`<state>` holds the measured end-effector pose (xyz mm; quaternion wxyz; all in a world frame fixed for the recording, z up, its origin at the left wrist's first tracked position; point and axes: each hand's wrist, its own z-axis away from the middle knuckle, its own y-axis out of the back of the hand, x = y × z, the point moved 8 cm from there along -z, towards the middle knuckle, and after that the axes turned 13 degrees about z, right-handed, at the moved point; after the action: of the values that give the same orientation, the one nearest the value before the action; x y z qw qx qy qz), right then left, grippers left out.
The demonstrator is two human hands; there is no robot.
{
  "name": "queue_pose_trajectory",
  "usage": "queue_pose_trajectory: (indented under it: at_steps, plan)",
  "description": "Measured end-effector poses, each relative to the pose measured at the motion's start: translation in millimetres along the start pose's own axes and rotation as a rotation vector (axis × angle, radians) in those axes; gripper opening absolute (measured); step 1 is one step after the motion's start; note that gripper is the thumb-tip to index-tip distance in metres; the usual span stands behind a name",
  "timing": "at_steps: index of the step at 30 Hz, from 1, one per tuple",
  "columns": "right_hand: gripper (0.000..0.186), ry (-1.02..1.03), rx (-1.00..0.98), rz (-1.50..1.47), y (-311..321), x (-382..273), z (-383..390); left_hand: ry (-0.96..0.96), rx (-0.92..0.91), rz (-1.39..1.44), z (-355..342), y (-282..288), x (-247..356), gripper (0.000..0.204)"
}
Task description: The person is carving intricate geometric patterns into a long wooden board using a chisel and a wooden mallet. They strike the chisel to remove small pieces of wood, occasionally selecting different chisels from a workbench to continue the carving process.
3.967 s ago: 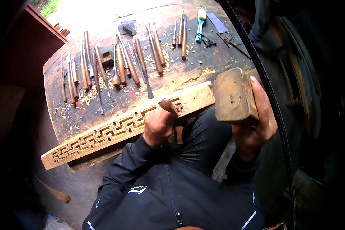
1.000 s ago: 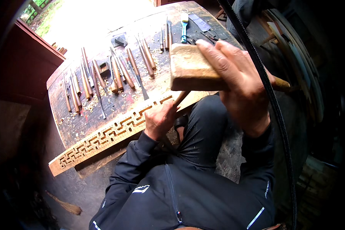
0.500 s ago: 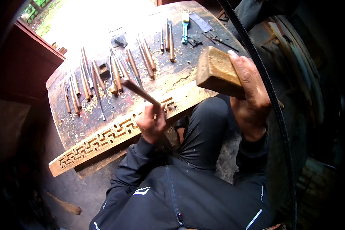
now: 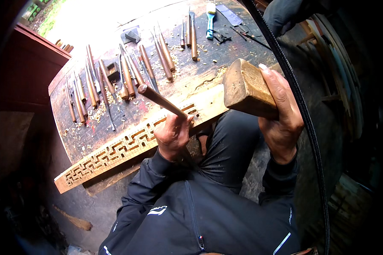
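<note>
My left hand [image 4: 173, 135] is closed around a wood chisel [image 4: 161, 100]; its round wooden handle sticks up toward the upper left, and its cutting end is hidden by my hand. Beneath it lies a long pale wooden board [image 4: 212, 106], carved with a fretwork of angular slots over its left and middle parts. My right hand [image 4: 281, 112] grips a blocky wooden mallet [image 4: 252, 88], thumb along its side. The mallet is held up to the right of the chisel, apart from it.
Several wooden-handled carving tools [image 4: 127, 74] lie across the dark worktable [image 4: 78, 138] among shavings. A blue-handled brush [image 4: 210, 25] and a grey flat strip [image 4: 230, 15] are farther back. A black strap [image 4: 291, 72] crosses the right side. A broom [image 4: 74, 220] rests on the floor at lower left.
The mallet has moved slightly right and down with my right hand. My left hand and the chisel have shifted a little to the right. Both grips stay the same.
</note>
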<state>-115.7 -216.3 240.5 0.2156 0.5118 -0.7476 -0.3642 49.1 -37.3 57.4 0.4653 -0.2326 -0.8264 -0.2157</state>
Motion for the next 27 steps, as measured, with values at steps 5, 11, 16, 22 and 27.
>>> queue_pose_trajectory:
  at_steps: [5, 11, 16, 22, 27]
  plan:
    - [0.062, 0.020, -0.018, -0.042, 2, -9, -6, -0.027, -0.019, 0.007, 1, -2, -4, 0.015]
    - [0.061, 0.076, 0.022, -0.033, 8, -21, -21, -0.096, -0.050, 0.003, -1, -7, -2, 0.018]
    - [0.060, 0.140, 0.106, -0.052, 14, -36, -43, -0.197, -0.107, -0.122, 1, -8, 1, 0.021]
    - [0.059, 0.314, 0.167, 0.131, 13, -46, -53, -0.246, -0.089, -0.119, -6, -12, 14, 0.024]
    - [0.063, 0.192, 0.152, 0.039, 27, -41, -54, -0.240, -0.111, -0.133, -6, -13, 12, 0.025]
